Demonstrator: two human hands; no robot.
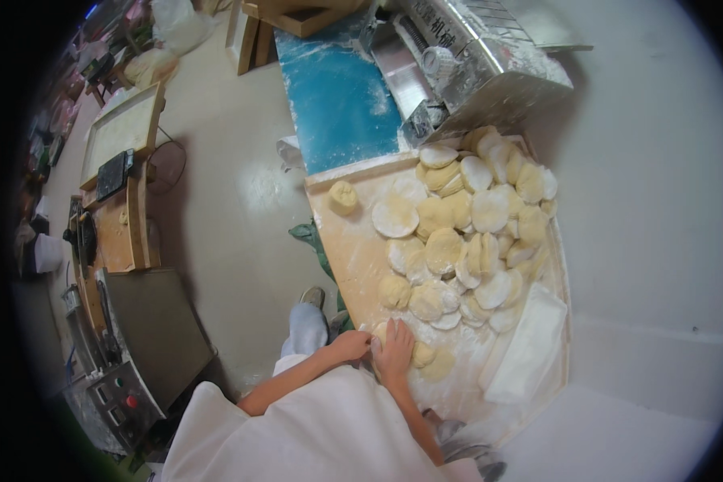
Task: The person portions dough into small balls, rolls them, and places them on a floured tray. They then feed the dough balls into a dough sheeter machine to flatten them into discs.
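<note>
At the near left edge of a floured wooden board point(355, 259), my two hands meet over a piece of yellowish dough point(380, 331), which they mostly cover. My right hand point(396, 348) lies over the dough, fingers pointing away from me. Curled in at the dough's left side is my left hand point(353, 345), its fingertips close to the right thumb; its grasp is hidden. Just right of my right hand sit a small dough lump point(422, 354) and a flat dough round point(438, 365). Beyond, many floured dough rounds point(489, 209) lie in overlapping heaps.
A thick dough roll point(343, 197) stands at the board's far left. A white block-shaped item point(529, 346) lies along the right rim. Behind is a metal dough machine point(458, 66) with a blue surface point(343, 102). A metal cabinet with buttons point(150, 343) stands left.
</note>
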